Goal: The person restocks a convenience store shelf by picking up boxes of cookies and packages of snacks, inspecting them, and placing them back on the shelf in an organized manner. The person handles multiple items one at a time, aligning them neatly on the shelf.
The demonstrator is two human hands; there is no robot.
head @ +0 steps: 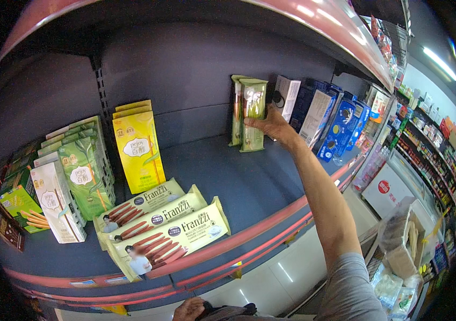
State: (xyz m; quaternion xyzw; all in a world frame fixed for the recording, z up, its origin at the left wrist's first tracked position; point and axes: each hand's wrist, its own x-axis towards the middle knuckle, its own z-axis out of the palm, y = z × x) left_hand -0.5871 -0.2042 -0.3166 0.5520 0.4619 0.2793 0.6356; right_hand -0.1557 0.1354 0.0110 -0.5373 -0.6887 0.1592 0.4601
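My right hand (270,123) grips an upright green cookie packet (253,138) by its sides, towards the back of the dark shelf (212,160). A second green packet (234,112) stands just left of it. Three pale yellow Franzzi cookie packets (195,232) lie overlapping at the shelf's front edge. Low in the picture, my left hand (189,309) is partly cut off by the rim, its fingers curled beside something dark; whether it holds anything is unclear.
Yellow Pejoy boxes (139,160), green Pejoy boxes (85,180) and a white Pejoy box (57,204) stand at left. Blue cookie boxes (338,128) and a grey-white box (286,96) stand right of my right hand. A red rail (228,248) edges the shelf; another shelf (316,16) overhangs it.
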